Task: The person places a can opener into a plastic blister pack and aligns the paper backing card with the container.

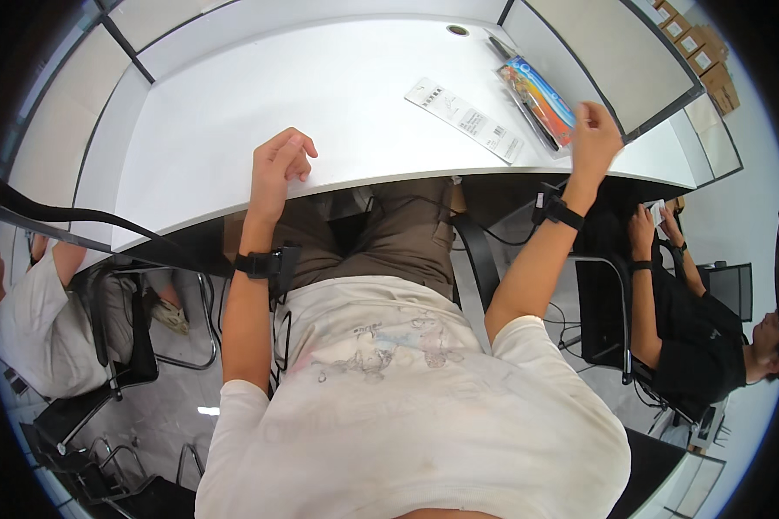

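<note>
My left hand [282, 162] rests at the front edge of the white desk [337, 97], its fingers curled in and nothing visible in them. At the right side my right hand [595, 139] is bent with fingertips close together, over the near end of a colourful blue and orange packet [537, 97]. Whether it touches the packet or pinches something small cannot be made out. A black pen [537, 125] lies along the packet's left side, and a dark pen-like tip [497, 47] shows beyond its far end. Left of these lies a white printed card [465, 120] bearing writing and a barcode.
Low partition panels [591, 52] border the desk, with a round cable hole [457, 30] at the back. A black chair armrest [476, 256] stands by my right side. Other people sit at left [45, 324] and right [694, 344]. Cardboard boxes [694, 48] are stacked far right.
</note>
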Demonstrator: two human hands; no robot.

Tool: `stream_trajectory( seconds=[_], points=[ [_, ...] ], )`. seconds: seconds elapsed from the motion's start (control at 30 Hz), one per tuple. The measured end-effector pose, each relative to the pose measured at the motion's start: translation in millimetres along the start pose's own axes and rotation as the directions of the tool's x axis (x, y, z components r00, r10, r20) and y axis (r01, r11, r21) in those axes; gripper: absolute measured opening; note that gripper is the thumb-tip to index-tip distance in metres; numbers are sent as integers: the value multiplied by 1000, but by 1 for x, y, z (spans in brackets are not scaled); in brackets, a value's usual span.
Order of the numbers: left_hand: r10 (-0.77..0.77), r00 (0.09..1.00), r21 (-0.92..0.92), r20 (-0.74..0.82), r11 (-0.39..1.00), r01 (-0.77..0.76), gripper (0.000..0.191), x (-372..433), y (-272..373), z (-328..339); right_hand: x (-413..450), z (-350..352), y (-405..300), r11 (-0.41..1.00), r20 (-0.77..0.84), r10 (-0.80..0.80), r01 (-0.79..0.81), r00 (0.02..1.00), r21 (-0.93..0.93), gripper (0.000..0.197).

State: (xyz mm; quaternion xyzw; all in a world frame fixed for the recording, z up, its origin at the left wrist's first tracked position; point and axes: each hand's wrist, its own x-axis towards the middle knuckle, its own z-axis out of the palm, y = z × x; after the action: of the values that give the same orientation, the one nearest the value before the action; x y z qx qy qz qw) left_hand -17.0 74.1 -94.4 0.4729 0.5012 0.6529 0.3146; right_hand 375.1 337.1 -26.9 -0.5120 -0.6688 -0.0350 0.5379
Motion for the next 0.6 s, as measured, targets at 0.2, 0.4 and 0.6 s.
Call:
stream_trajectory(
  seconds=[0.2,0.4,0.6],
  points=[
    [31,999,10,34,999,-31,36,1,-2,-1,-27,48,9,986,479,-23,100,877,-134,57],
    [24,999,-3,38,1000,-24,35,1,-5,-4,-33,49,-43,983,733,-5,139,680,-122,63],
    [5,1000,15,27,1000,-5,34,1,-3,-2,-62,67,-97,914,820,-192,403,540,-51,91]
  ],
)
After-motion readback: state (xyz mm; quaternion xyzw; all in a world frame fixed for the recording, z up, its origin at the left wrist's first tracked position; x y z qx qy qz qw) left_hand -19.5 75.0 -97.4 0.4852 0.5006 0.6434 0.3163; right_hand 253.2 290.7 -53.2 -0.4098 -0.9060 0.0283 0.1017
